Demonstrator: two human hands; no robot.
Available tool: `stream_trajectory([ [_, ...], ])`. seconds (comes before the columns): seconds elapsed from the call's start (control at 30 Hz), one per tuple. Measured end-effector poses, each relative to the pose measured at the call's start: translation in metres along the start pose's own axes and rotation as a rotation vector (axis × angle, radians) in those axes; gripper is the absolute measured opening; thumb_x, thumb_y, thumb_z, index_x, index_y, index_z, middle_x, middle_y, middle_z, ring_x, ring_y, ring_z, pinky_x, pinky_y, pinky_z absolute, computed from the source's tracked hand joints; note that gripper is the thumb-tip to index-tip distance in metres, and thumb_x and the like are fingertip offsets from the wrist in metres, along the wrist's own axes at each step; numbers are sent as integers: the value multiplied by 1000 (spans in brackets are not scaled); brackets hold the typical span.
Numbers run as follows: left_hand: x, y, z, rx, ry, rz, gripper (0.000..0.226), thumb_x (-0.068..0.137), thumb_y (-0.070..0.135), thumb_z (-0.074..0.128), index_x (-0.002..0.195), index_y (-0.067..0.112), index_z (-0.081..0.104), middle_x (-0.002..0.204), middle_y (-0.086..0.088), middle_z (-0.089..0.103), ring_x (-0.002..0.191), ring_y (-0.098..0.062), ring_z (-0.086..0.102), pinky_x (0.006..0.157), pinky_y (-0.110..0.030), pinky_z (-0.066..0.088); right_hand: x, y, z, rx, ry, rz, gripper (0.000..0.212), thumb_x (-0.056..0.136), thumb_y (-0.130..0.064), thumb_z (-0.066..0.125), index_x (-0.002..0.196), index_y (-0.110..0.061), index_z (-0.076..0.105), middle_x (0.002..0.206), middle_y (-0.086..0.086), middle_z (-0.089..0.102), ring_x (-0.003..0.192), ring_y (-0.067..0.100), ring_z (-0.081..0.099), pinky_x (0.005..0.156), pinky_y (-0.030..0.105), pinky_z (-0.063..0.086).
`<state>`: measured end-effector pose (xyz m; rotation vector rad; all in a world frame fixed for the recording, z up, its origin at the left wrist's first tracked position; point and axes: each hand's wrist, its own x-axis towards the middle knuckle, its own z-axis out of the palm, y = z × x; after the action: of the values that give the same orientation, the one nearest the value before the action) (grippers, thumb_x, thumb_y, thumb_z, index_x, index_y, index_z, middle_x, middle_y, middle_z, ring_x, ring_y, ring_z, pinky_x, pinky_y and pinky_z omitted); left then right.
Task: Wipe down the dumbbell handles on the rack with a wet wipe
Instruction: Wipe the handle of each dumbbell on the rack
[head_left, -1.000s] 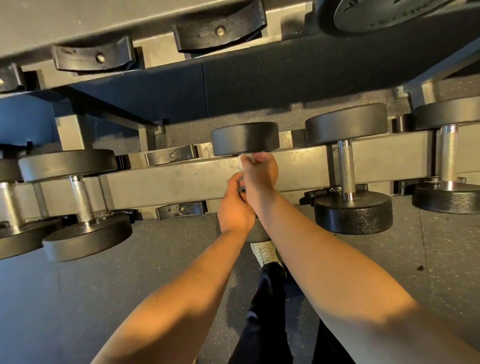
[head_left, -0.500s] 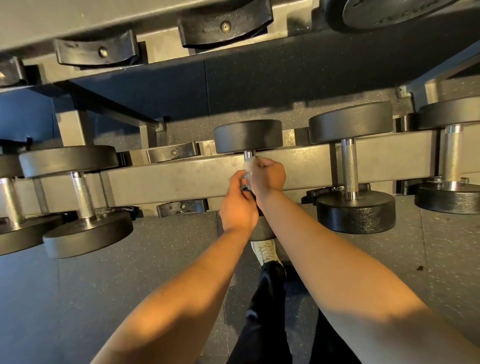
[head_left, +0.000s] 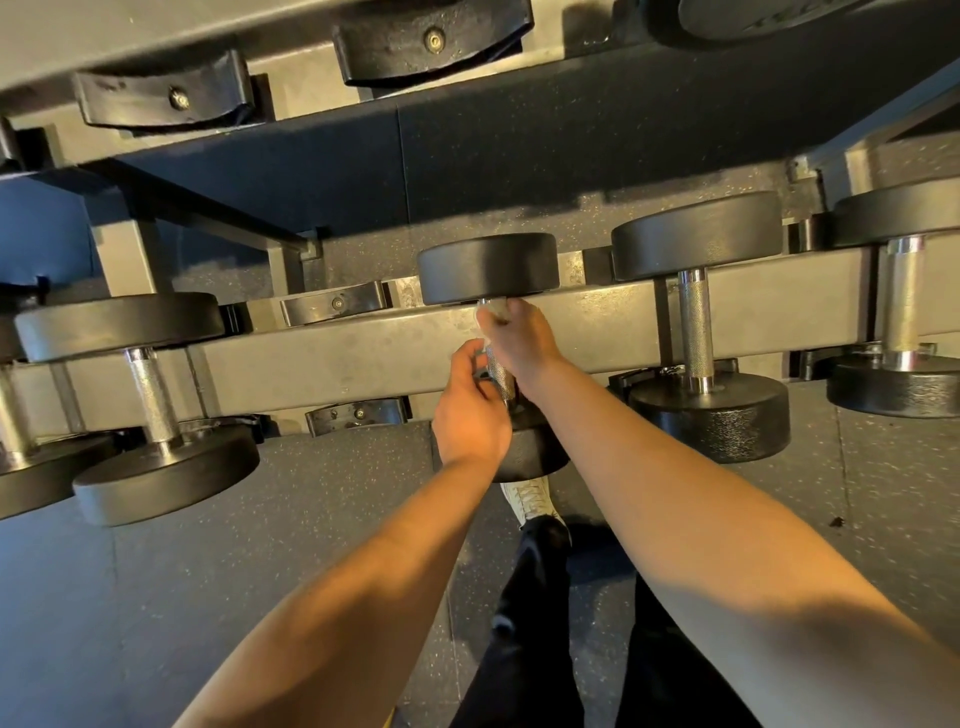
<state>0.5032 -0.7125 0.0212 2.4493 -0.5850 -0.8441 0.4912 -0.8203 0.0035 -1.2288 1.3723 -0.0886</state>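
Right hand reaches forward, fingers clamped around the upper end of the centre dumbbell's knurled handle with a white wet wipe bunched in the grip just under the far head; left hand sits lower on the same handle, fingers curled loosely beside it, though whether they truly grip it cannot be told. That dumbbell lies across the grey rack rail, its near head overhanging the speckled rubber floor. Left of it two black cradles stand vacant, right of it the next dumbbell sits near, and an upper rack tier hangs overhead.
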Motion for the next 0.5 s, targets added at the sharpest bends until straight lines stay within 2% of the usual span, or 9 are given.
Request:
stream_trajectory([
  [0.07, -1, 1, 0, 8, 4, 0, 50, 100, 9, 43, 142, 36, 40, 120, 3, 71, 91, -27, 69, 77, -40, 55, 2, 4, 2, -120, -33, 1, 38, 102, -33, 48, 128, -7, 54, 122, 16, 52, 105, 27, 57, 85, 33, 52],
  [0.13, 0, 1, 0, 8, 2, -6, 50, 100, 9, 42, 143, 34, 42, 120, 4, 71, 93, -26, 68, 78, -39, 55, 0, 2, 1, -218, -42, -6, 40, 104, -35, 41, 133, -8, 51, 129, 18, 44, 115, 32, 52, 103, 43, 45],
  [0.2, 1, 0, -1, 5, -4, -24, 51, 101, 10, 42, 146, 32, 42, 123, 6, 70, 98, -24, 68, 79, -34, 52, -3, 4, -2, -305, -51, -29, 41, 107, -32, 35, 134, -8, 51, 130, 17, 43, 118, 32, 50, 105, 39, 40],
  [0.33, 1, 1, -1, -1, -14, -57, 54, 103, 12, 41, 153, 30, 36, 130, 10, 67, 106, -20, 66, 81, -25, 43, -19, 21, -10, -377, -52, -50, 39, 109, -25, 32, 132, -3, 55, 130, 17, 47, 116, 29, 52, 96, 33, 42],
  [0.43, 1, 3, -1, -5, -12, -58, 53, 104, 12, 41, 154, 30, 36, 130, 9, 67, 105, -21, 66, 82, -28, 45, -29, 37, -15, -465, -108, -65, 34, 107, -18, 36, 123, -1, 60, 125, 19, 50, 114, 33, 51, 96, 37, 41],
  [0.5, 2, 2, -1, -11, -10, -57, 53, 104, 12, 40, 154, 31, 37, 131, 9, 67, 107, -21, 66, 85, -28, 47, -31, 44, -17, -546, -156, -42, 34, 105, -19, 38, 125, -3, 60, 126, 19, 50, 117, 34, 48, 98, 39, 40],
])
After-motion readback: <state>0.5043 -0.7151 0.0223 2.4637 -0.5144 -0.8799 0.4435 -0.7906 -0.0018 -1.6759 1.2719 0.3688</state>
